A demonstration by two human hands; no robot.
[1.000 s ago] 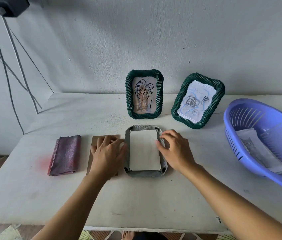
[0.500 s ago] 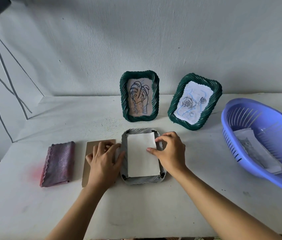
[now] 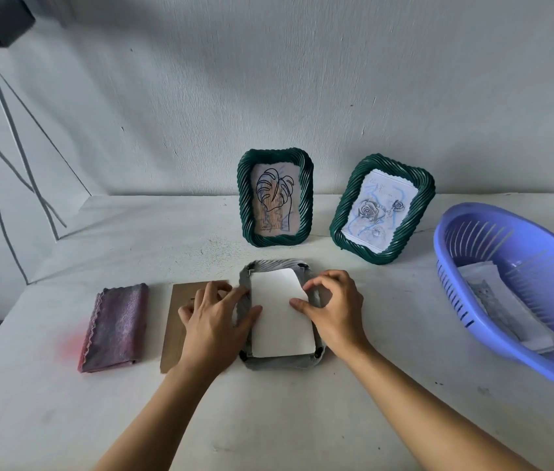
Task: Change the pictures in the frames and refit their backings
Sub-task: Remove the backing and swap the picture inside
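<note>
The right hand [image 3: 333, 307] pinches a white paper sheet [image 3: 280, 314] into the face-down grey ribbed frame [image 3: 282, 363], the left hand [image 3: 214, 321] lies flat steadying it, and the brown cardboard backing [image 3: 175, 321] likely goes on next.

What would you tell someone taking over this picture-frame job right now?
Left hand: flat, resting on the backing and the left rim of the face-down frame.
Right hand: pinches the right edge of the paper, which lies in the frame's back with its far right corner lifted.
Done: leaf frame and rose frame stand at the back with pictures in.
Left: seat the paper, refit the backing, stand the frame up.
Also: sheets in the basket on the right, cloth on the left.
</note>
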